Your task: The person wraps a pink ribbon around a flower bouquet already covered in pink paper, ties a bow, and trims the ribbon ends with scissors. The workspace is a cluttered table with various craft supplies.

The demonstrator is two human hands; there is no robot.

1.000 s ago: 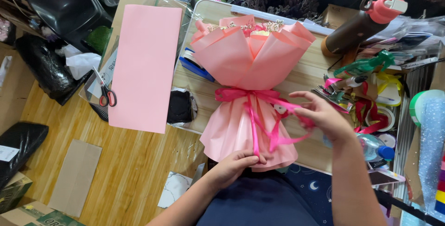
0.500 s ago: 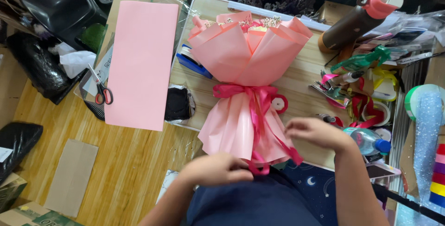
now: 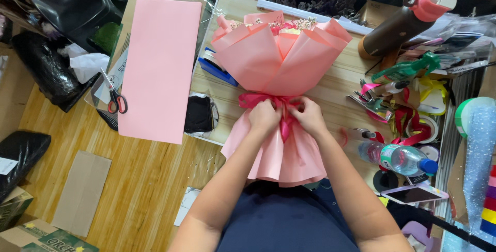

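- pink paper sheet (image 3: 159, 68) lying left of the surface
- red-handled scissors (image 3: 114, 97) beside it
- brown flask (image 3: 400, 25) with pink lid
- plastic water bottle (image 3: 395, 157), lying down
- phone (image 3: 413, 194)

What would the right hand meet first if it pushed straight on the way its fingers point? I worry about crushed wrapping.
The right hand points up-left at the pink ribbon knot. Straight on, it would likely meet the ribbon, then the bouquet's pink paper wrap; depth is unclear.

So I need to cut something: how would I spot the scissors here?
Find the long pink paper sheet left of the wooden table. The scissors lie at its left edge, about halfway down, blades shut. They alone there have red and black handles.
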